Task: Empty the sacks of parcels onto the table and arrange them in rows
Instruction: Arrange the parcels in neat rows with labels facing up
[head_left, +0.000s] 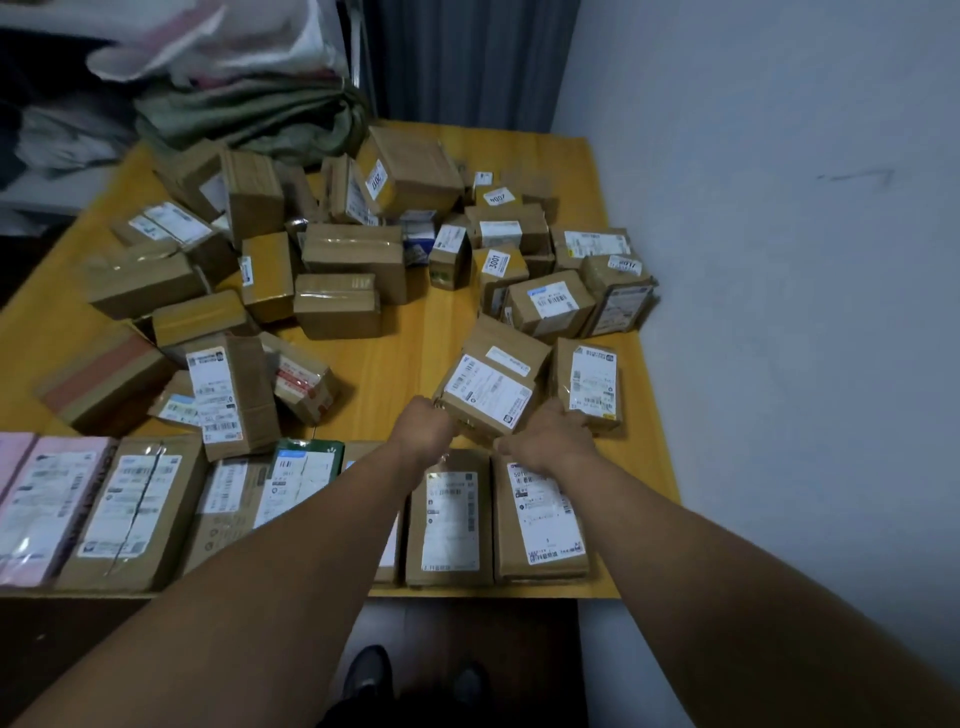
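Along the near edge of the desk (410, 358) a row of parcels (449, 519) lay flat, labels up (pink parcels (47, 504) at its left end). Just beyond it, the left hand (423, 423) and right hand (545, 441) each gripped a near corner of one brown box (488, 389), tilted, its white label up. Another labelled box (589, 382) stood just to its right. Farther back a loose heap of parcels (353, 249) covered the desk, with crumpled sacks (260, 114) at the far left corner

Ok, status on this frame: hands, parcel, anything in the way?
Both gripping: left hand, right hand on one labelled parcel. Near-edge row laid; loose pile behind unsorted. Neighbouring parcel close on its right.
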